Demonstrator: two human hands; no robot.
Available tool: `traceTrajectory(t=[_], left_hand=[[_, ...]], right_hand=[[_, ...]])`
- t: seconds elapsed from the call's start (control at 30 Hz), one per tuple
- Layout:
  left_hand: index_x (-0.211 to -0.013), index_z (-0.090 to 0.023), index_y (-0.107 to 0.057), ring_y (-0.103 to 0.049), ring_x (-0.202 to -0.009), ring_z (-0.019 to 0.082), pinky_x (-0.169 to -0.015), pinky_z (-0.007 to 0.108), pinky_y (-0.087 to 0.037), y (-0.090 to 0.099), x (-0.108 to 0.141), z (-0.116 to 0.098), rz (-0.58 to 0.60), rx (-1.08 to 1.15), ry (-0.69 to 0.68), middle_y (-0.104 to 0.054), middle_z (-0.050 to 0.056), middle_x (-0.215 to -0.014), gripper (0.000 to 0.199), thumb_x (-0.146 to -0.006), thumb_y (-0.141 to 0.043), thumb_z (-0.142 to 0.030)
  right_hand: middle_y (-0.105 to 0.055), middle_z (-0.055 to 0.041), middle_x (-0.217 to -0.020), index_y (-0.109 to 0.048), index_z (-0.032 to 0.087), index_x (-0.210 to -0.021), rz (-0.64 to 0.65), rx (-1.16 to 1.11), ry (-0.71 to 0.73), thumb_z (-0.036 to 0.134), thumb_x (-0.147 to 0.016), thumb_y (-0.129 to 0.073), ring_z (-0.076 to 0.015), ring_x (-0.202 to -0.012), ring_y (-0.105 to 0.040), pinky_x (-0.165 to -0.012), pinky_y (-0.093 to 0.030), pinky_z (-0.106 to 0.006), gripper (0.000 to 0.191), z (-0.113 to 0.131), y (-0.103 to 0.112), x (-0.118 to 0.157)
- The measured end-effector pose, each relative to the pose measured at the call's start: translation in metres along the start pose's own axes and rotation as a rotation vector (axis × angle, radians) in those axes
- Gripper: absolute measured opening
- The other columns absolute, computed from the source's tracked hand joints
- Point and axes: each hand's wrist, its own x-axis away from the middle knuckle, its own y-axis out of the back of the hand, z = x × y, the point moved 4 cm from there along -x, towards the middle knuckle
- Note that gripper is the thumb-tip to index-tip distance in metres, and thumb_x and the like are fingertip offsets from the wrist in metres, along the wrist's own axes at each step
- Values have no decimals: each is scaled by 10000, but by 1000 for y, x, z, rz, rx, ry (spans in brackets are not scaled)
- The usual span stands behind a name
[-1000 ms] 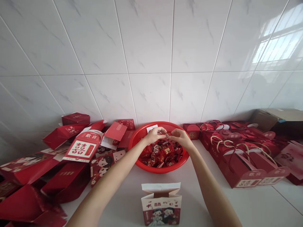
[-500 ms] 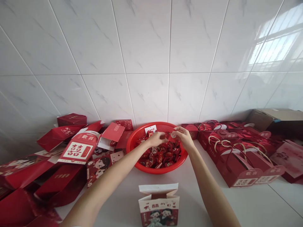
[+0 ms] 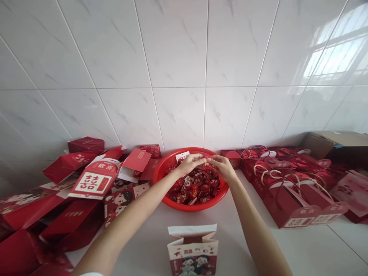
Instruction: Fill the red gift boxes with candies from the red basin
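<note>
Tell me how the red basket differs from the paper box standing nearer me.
The red basket is rounded and wide; the paper box is angular and narrower. The basket is all red, while the box is red and white with cartoon figures. Both stand open-topped on the white surface.

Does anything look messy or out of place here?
The red boxes at left lie heaped at odd angles, while the corded boxes at right stand side by side. Nothing looks spilled around the red basket.
</note>
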Motion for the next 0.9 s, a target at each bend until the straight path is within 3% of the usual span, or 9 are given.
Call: traceTrajectory(t=[0.07, 0.17, 0.27, 0.37, 0.47, 0.6, 0.67, 0.73, 0.9], left_hand=[[-933, -182, -739, -703, -846, 221, -859, 385, -536, 5, -2, 12, 7, -161, 88, -752, 65, -872, 259, -893, -589, -390], [-677, -211, -696, -697, -824, 270, -861, 398, -513, 15, -4, 35, 35, -368, 185, -677, 36, -659, 39, -689, -731, -200], [-503, -225, -590, -687, -837, 321, -865, 404, -491, 19, -10, 56, 63, -479, 236, -584, 19, -536, 251, -488, -796, -82], [-511, -225, -584, -675, -950, 359, -884, 412, -481, 15, -18, 67, 64, -539, 251, -668, 73, -675, 282, -456, -832, -103], [-509, -217, -574, -657, -1017, 377, -904, 419, -469, 15, -20, 64, 61, -549, 250, -693, 103, -767, 287, -456, -835, -110], [-492, -210, -594, -676, -808, 305, -804, 368, -494, 28, -12, 46, 124, -478, 254, -634, 19, -595, 230, -473, -818, -160], [-602, -210, -692, -675, -782, 263, -778, 336, -500, 35, -6, 34, 149, -410, 241, -687, 3, -646, 119, -555, -792, -255], [-746, -211, -762, -683, -845, 244, -801, 319, -502, 39, -2, 24, 151, -350, 225, -758, 13, -795, 156, -638, -745, -322], [-847, -222, -800, -682, -968, 257, -880, 336, -498, 44, 5, 18, 7, -163, 297, -791, 39, -957, 236, -628, -761, -299]], right_hand=[[-644, 12, -656, -636, 163, -670, -33, -49, 22, 428, -429, -968, -77, -534, -513, -452, -355, -204, 488, 3, 2, 1], [-555, 50, -580, -582, 176, -620, -62, -94, 20, 386, -437, -957, -39, -461, -367, -394, -231, -201, 467, 6, 5, 1], [-488, 67, -548, -591, 178, -625, -42, -81, -11, 378, -467, -933, -27, -438, -288, -377, -191, -205, 426, 6, 6, 0], [-469, 68, -548, -600, 176, -624, -9, -60, -15, 379, -476, -923, -19, -430, -245, -369, -167, -210, 409, 5, 6, -1], [-407, 75, -508, -585, 187, -594, -3, -70, -1, 397, -487, -922, -26, -427, -217, -368, -173, -222, 411, 4, 7, -2], [-333, 85, -473, -519, 216, -564, -9, -109, 35, 444, -505, -902, -47, -428, -201, -373, -163, -236, 449, 1, 10, -8], [-327, 91, -476, -490, 221, -567, -3, -147, 30, 433, -500, -904, -49, -427, -207, -380, -153, -231, 470, -1, 11, -11], [-346, 91, -478, -489, 216, -570, 16, -192, -9, 403, -496, -915, -49, -430, -225, -389, -158, -224, 471, -4, 11, -13], [-394, 79, -496, -522, 204, -579, 32, -239, -48, 394, -485, -932, -51, -443, -261, -395, -179, -219, 462, -1, 6, -10]])
